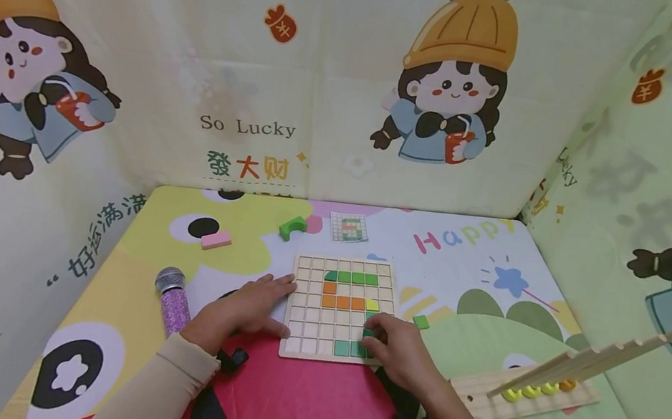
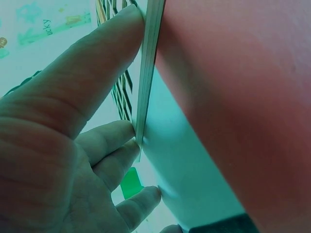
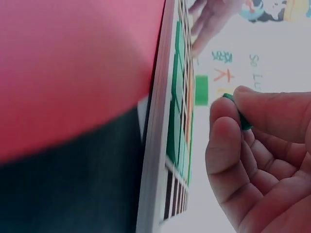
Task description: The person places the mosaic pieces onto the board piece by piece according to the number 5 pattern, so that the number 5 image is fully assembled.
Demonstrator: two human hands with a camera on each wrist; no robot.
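A square wooden grid board lies on the table, with green, orange and yellow square tiles in some of its cells. My left hand touches the board's left edge with thumb and fingers extended; in the left wrist view its thumb lies along the rim. Over the board's lower right part is my right hand. Its thumb and index finger pinch a small dark green tile, seen in the right wrist view just off the board. In the head view the right hand hides some cells.
Behind the board lies a printed pattern card, with a green arch block and a pink block to its left. A loose green tile sits right of the board. A glittery microphone and a wooden stand flank it.
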